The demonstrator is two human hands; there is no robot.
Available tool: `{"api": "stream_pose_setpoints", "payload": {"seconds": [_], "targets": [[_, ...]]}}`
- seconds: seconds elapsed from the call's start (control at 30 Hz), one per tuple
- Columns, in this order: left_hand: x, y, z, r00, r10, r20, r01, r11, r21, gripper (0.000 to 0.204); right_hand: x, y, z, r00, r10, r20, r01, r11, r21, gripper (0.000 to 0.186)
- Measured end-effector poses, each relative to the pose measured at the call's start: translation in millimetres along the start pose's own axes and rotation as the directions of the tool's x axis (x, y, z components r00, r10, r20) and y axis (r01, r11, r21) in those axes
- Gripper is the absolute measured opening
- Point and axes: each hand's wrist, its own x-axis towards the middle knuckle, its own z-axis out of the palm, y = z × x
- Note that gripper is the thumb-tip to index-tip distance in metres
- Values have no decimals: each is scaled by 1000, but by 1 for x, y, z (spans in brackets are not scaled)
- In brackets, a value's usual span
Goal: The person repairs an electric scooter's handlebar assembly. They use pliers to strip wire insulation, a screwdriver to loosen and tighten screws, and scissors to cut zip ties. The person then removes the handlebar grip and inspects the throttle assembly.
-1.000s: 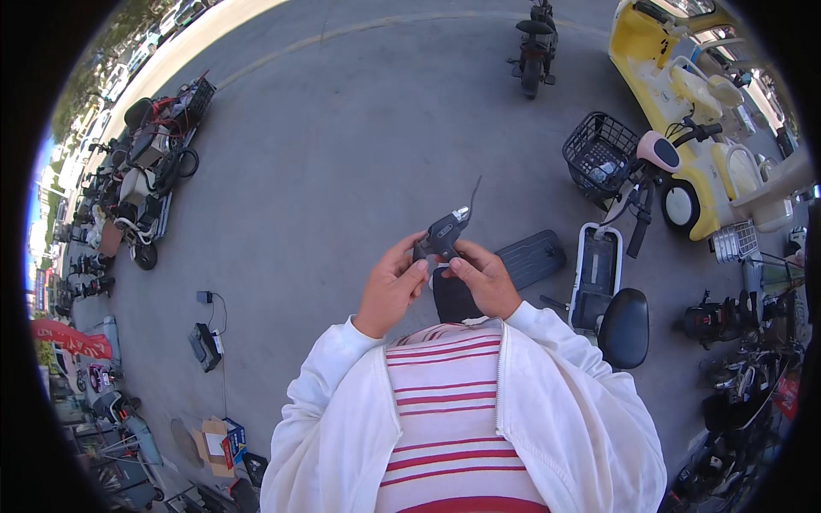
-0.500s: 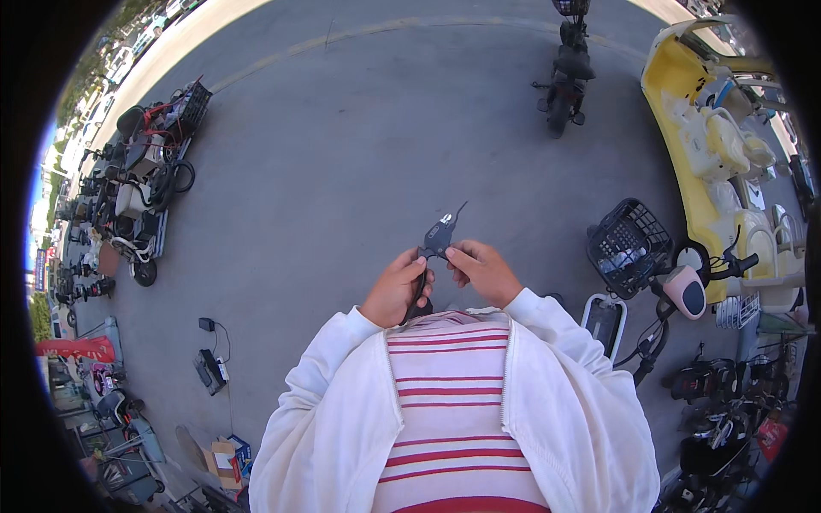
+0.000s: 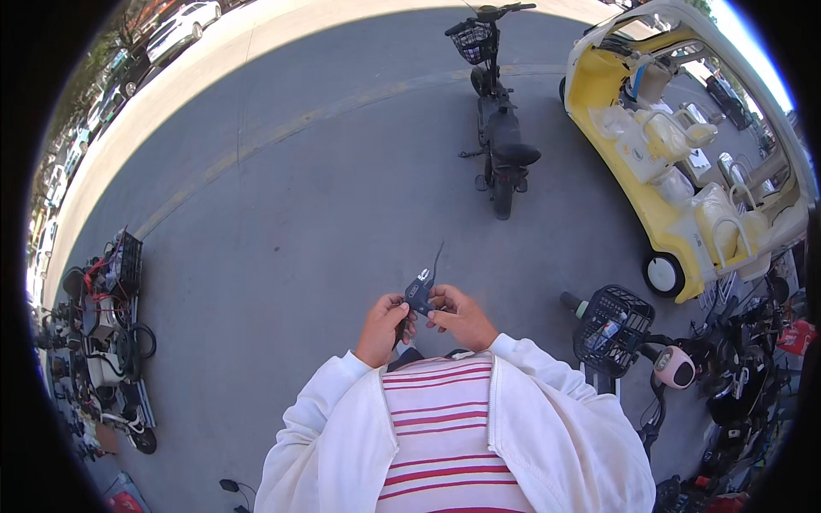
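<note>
A dark brake lever (image 3: 417,294) with a silver adjuster at its upper end is held in front of my striped shirt, with a thin dark piece pointing up and away. My left hand (image 3: 381,329) grips it from the left, thumb across its body and fingers curled round the lower part. From the right, my right hand (image 3: 463,317) pinches it between thumb and fingers. The lower end of the lever is partly covered by my left fingers.
Close on my right stands a bike with a black basket (image 3: 614,332) and a pink-rimmed headlight (image 3: 674,366). A black electric bike (image 3: 503,141) is parked ahead, beside a yellow open vehicle (image 3: 629,192). Several scooters (image 3: 111,333) line the left side.
The view has tilted up and turned, so the parked bike and yellow vehicle show more fully. Both hands still hold the lever, with the right fingers now further round its upper part.
</note>
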Motion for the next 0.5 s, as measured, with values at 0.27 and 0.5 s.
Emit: {"api": "stream_pose_setpoints", "payload": {"seconds": [0.27, 0.5], "targets": [[180, 116, -40, 995, -82, 59, 81, 996, 26, 19, 174, -60, -34, 993, 41, -109, -27, 992, 127, 45], [361, 246, -97, 994, -100, -42, 92, 984, -153, 20, 367, -144, -106, 958, -74, -277, 103, 991, 89, 41]]}}
